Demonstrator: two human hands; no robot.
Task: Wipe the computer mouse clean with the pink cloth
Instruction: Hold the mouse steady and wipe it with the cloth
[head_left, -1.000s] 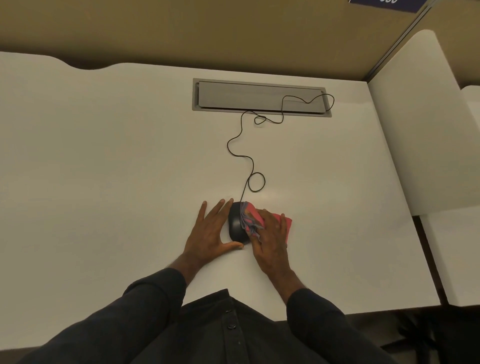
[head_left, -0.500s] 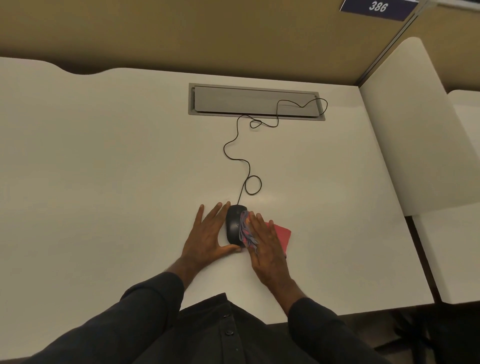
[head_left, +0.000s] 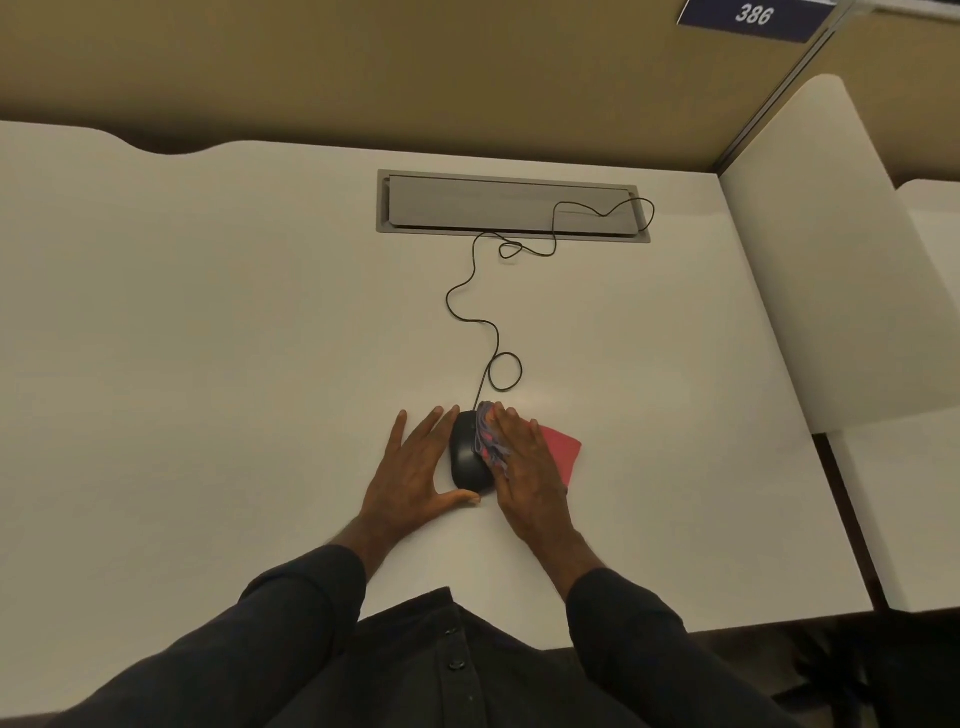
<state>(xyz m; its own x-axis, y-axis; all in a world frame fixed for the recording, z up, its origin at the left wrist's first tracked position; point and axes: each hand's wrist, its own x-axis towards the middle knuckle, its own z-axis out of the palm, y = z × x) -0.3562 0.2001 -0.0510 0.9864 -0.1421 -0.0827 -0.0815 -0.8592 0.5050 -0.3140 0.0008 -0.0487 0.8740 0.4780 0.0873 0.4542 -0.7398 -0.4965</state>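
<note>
A black wired computer mouse lies on the white desk near its front edge. My left hand rests flat against the mouse's left side, fingers spread, thumb curled under its rear. My right hand lies flat on the pink cloth, pressing its bunched edge against the right side of the mouse. The cloth's flat part sticks out to the right of that hand. Most of the mouse's right half is hidden by cloth and fingers.
The mouse cable snakes away in loops to a grey cable hatch at the back of the desk. A white divider panel stands at the right edge. A tan partition wall runs behind.
My right hand has slid forward along the mouse's right side with the cloth. The left hand has stayed put. The view has shifted slightly.
</note>
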